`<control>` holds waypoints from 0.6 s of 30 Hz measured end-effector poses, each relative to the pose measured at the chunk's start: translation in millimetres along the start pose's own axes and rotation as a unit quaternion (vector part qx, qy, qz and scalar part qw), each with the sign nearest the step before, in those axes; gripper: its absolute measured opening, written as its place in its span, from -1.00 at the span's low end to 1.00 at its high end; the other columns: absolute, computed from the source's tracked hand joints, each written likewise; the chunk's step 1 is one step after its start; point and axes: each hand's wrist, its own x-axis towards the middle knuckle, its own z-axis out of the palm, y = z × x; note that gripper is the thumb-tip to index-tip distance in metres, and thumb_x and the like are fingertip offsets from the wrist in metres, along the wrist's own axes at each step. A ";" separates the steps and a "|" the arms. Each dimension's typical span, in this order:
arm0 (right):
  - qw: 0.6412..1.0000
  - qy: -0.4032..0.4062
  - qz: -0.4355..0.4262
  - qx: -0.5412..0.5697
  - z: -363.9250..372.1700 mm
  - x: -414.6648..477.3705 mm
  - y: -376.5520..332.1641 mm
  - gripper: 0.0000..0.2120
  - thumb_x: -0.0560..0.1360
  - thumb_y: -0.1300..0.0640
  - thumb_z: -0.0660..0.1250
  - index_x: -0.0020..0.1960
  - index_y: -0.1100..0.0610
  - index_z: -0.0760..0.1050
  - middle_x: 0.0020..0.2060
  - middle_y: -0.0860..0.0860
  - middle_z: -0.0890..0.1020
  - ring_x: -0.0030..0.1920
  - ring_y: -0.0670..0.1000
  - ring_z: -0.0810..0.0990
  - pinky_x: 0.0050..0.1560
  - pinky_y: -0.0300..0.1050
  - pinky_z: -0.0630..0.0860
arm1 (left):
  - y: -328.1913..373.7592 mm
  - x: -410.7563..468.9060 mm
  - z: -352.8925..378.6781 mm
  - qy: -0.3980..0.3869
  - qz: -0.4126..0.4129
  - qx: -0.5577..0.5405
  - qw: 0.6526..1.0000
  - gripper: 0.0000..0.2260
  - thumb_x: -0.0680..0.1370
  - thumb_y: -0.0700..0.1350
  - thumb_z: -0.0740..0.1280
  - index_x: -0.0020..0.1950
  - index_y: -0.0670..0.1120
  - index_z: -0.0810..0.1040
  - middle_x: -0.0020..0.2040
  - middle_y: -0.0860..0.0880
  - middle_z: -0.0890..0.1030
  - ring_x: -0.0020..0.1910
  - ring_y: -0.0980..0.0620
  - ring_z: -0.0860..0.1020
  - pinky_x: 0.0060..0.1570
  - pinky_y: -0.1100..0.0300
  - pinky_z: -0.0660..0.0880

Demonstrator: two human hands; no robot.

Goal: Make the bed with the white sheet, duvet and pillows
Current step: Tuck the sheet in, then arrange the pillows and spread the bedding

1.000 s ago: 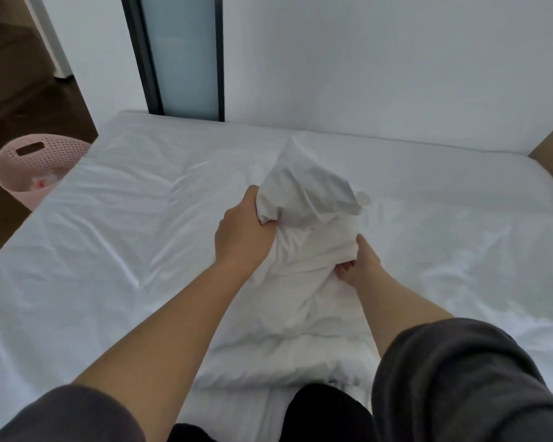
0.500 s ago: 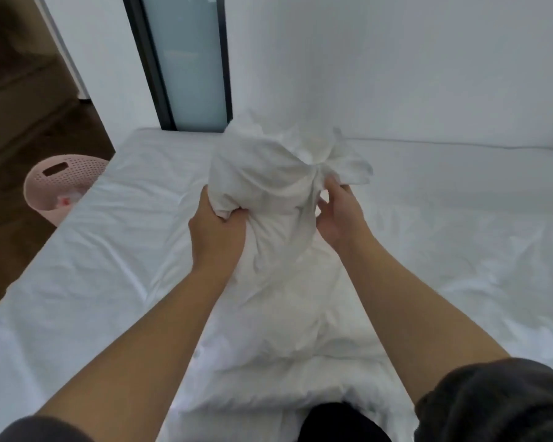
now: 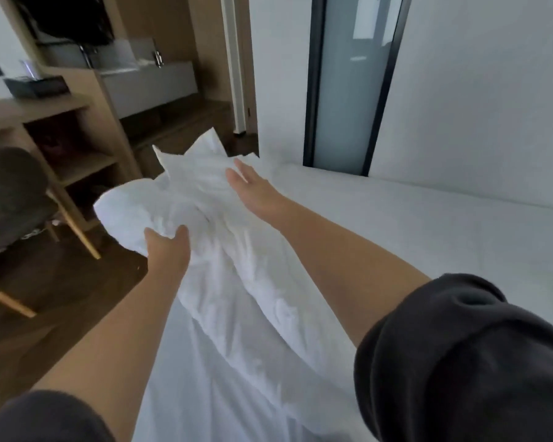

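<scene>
So there's one bed (image 3: 444, 237) with a smooth white sheet stretched flat, and one long, crumpled white pillow (image 3: 237, 282) lying along its left edge, long axis running from near the person away and to the left, with its floppy pointed fabric corners sticking out past the mattress corner. Off to the left sit one wooden shelf unit (image 3: 77, 138) and one grey chair (image 3: 10, 186) on wooden legs. Two hands are on it: the left hand (image 3: 168, 247) has its fingers bunched into the soft cloth at the side, while the right hand (image 3: 253, 189) lies spread, fingers straight, against the far end.
</scene>
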 end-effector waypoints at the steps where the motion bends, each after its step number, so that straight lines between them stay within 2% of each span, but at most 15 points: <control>1: 1.000 -0.003 0.007 -0.018 6.8 1.2 10.2 -0.42 0.62 -0.27 -0.02 0.58 -0.13 0.01 0.59 -0.04 0.01 0.58 0.13 -0.10 0.53 0.24 -0.12 | -6.7 0.0 -0.2 -0.005 -0.015 0.010 1.000 -0.43 0.61 -0.01 0.21 0.54 -0.15 0.07 0.45 -0.18 0.31 0.39 -0.22 0.34 0.30 -0.03 0.32; 3: 0.997 -0.011 0.012 -0.081 17.9 -1.8 31.4 -0.40 0.60 -0.29 0.01 0.58 -0.13 0.03 0.59 -0.03 0.03 0.57 0.13 -0.07 0.51 0.29 -0.11 | -27.4 3.2 5.1 -0.027 -0.030 0.030 0.999 -0.41 0.63 0.02 0.18 0.58 -0.08 0.00 0.50 -0.12 0.24 0.44 -0.20 0.28 0.34 -0.05 0.29; 5: 0.984 -0.031 0.013 -0.173 24.6 -9.6 52.6 -0.44 0.64 -0.24 -0.04 0.58 -0.11 0.00 0.59 0.00 -0.02 0.57 0.16 -0.12 0.51 0.29 -0.19 | -36.8 3.2 16.8 -0.052 -0.026 0.066 0.996 -0.40 0.64 0.03 0.17 0.59 -0.08 -0.04 0.54 -0.13 0.16 0.48 -0.21 0.22 0.40 -0.06 0.24; 7: 0.977 -0.043 0.051 -0.204 25.4 -18.1 73.3 -0.44 0.64 -0.26 -0.09 0.59 -0.13 -0.03 0.59 0.00 -0.07 0.57 0.20 -0.17 0.49 0.34 -0.19 | -47.2 -0.7 32.0 -0.091 0.002 0.092 0.992 -0.39 0.64 0.03 0.18 0.59 -0.11 -0.03 0.55 -0.15 0.14 0.49 -0.21 0.19 0.42 -0.06 0.20; 10: 0.964 -0.062 0.076 -0.246 26.9 -31.2 100.0 -0.43 0.62 -0.29 -0.08 0.58 -0.16 -0.06 0.59 -0.02 -0.10 0.57 0.20 -0.19 0.47 0.39 -0.17 | -70.7 1.8 48.7 -0.138 0.027 0.164 0.976 -0.40 0.63 0.04 0.19 0.57 -0.12 0.04 0.53 -0.17 0.19 0.47 -0.23 0.24 0.37 -0.08 0.27; 12: 0.955 -0.078 0.089 -0.273 29.4 -32.6 120.4 -0.43 0.62 -0.29 -0.06 0.58 -0.18 -0.06 0.59 -0.04 -0.11 0.57 0.18 -0.21 0.47 0.40 -0.18 | -86.4 8.9 57.6 -0.149 0.022 0.191 0.970 -0.45 0.61 0.01 0.22 0.53 -0.16 0.15 0.46 -0.20 0.30 0.39 -0.23 0.33 0.29 -0.06 0.34; 14: 0.945 -0.096 0.107 -0.294 35.6 -31.6 140.3 -0.42 0.62 -0.29 -0.03 0.58 -0.19 -0.06 0.59 -0.04 -0.11 0.57 0.17 -0.21 0.47 0.39 -0.19 | -99.7 13.6 66.2 -0.143 0.000 0.182 0.973 -0.50 0.59 -0.04 0.24 0.48 -0.17 0.21 0.36 -0.23 0.40 0.27 -0.23 0.42 0.13 0.01 0.37; 16: 0.937 -0.115 0.121 -0.308 44.7 -29.2 156.9 -0.42 0.61 -0.29 -0.01 0.58 -0.20 -0.06 0.59 -0.04 -0.11 0.57 0.17 -0.21 0.46 0.40 -0.18 | -108.6 16.8 71.2 -0.108 -0.052 0.133 0.984 -0.49 0.56 -0.05 0.27 0.45 -0.14 0.20 0.28 -0.23 0.46 0.13 -0.21 0.47 -0.01 0.07 0.38; 18: 0.929 -0.139 0.124 -0.319 56.5 -24.8 169.5 -0.43 0.61 -0.28 0.00 0.57 -0.23 -0.07 0.59 -0.06 -0.11 0.57 0.17 -0.21 0.45 0.41 -0.18 | -115.3 27.4 73.8 -0.040 -0.136 0.026 0.990 -0.40 0.49 0.01 0.36 0.42 -0.15 0.19 0.23 -0.20 0.49 0.06 -0.19 0.51 0.01 0.06 0.47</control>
